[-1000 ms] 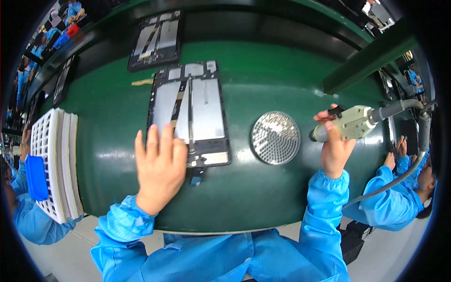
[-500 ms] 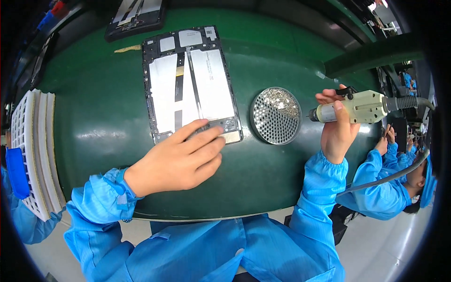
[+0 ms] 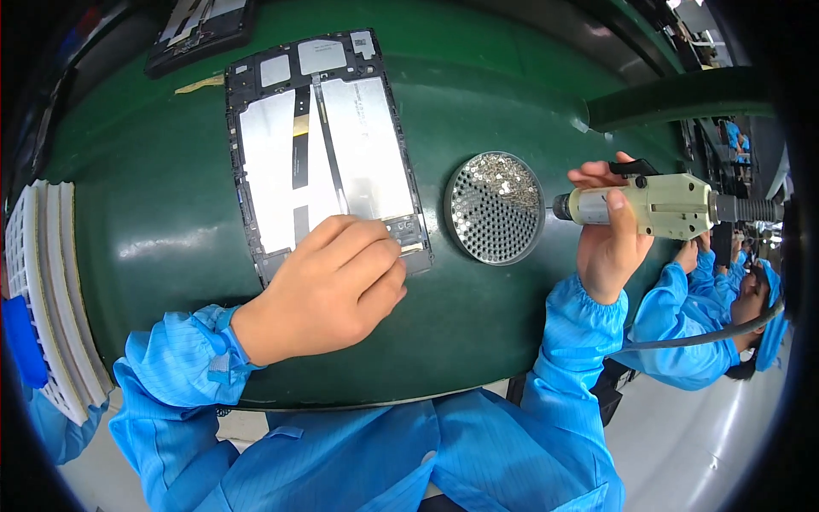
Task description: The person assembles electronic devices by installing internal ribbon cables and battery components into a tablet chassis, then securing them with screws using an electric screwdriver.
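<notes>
An opened tablet [image 3: 367,162] lies on the bench with its inside up, showing large silver battery panels, a black frame and dark ribbon cables. My left hand [image 3: 328,286] is over its lower edge, fingers curled together; the fingertips are hidden, and I cannot see what is in them. In my right hand [image 3: 610,243] is a cream-coloured electric screwdriver [image 3: 670,205], held level with its bit pointing left. The bit is close to the right rim of a round dish [image 3: 495,243] with a perforated plate and many small screws heaped at its upper right.
White perforated trays [image 3: 64,290] are stacked at the left edge, a blue piece [image 3: 24,341] beside them. Another opened device [image 3: 200,30] lies at the back left, near a yellowish strip [image 3: 200,84]. A green bar [image 3: 674,98] crosses the back right. A co-worker in blue [image 3: 682,324] sits at right.
My left hand's fingers, spread over the tablet's lower end before, have curled in. The screwdriver's bit is now nearer the dish. The whole view has shifted slightly.
</notes>
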The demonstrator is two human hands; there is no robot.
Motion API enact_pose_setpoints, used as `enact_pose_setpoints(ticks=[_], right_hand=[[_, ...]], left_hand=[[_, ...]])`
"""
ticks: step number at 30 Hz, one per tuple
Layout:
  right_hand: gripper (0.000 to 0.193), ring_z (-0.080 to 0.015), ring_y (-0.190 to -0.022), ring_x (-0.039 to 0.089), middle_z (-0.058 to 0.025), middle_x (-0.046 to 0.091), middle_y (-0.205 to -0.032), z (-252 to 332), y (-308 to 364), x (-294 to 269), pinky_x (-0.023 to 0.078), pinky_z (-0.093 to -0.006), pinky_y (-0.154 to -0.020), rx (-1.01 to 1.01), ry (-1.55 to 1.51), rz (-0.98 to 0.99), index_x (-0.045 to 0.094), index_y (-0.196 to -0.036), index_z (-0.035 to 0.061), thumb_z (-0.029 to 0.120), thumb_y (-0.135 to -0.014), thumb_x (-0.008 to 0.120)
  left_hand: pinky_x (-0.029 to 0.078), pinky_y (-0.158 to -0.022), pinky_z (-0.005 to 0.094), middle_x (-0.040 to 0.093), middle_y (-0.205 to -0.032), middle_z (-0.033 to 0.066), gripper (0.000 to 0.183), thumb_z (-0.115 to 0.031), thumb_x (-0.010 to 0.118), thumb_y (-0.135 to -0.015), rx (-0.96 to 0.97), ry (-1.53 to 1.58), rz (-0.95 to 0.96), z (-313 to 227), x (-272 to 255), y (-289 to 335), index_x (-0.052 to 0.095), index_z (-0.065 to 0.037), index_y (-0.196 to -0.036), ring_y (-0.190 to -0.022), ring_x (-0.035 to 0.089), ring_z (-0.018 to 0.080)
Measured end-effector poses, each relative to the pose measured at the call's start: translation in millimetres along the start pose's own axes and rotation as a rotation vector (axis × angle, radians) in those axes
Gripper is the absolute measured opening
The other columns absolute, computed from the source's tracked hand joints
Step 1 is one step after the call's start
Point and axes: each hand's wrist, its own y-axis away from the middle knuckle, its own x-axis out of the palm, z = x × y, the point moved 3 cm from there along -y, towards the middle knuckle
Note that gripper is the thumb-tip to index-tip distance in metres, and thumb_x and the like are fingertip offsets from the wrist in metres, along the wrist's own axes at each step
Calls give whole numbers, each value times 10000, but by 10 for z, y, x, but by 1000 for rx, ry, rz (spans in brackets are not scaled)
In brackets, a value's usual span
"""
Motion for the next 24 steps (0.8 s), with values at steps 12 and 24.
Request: enact_pose_setpoints(ticks=[12, 24], right_hand=[[477, -324, -851, 653, -218, 637, -964, 37, 14, 45, 512, -399, -779, 39, 52, -67, 488, -1215, -47, 179, -819, 627], [525, -247, -807, 529, -112, 557, -827, 125, 109, 85, 431, -447, -824, 0, -7, -13, 429, -1262, -14, 255, -831, 562]], left_hand=[[490, -704, 389, 566, -856, 150, 196, -30, 683, -656, 7, -118, -52, -26, 62, 52, 616, 71, -811, -854, 569, 295], [502, -707, 414, 588, -813, 189, 238, -39, 715, -642, 42, -340, -33, -150, 170, 45, 608, 106, -798, -824, 601, 322]])
